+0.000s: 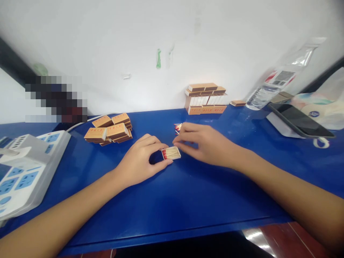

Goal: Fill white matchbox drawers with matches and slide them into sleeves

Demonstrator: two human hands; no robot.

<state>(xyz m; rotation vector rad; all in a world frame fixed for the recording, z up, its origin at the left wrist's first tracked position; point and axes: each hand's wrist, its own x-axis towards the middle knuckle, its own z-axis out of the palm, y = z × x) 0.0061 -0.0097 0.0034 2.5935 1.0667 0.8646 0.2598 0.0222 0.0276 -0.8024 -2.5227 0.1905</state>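
A small matchbox tray full of red-tipped matches lies on the blue table. My left hand grips it from the left, thumb on the near side and fingers on the far side. Just above the tray's right end, my right hand has its thumb and fingertips drawn together; whatever is between them, if anything, cannot be made out. Behind those fingers is a small pile of loose matches, partly hidden by the hand.
Closed matchboxes are heaped at the left, and more matchboxes are stacked against the wall. A single matchbox lies beside a plastic bottle. On the right rests a phone; a white power strip occupies the left.
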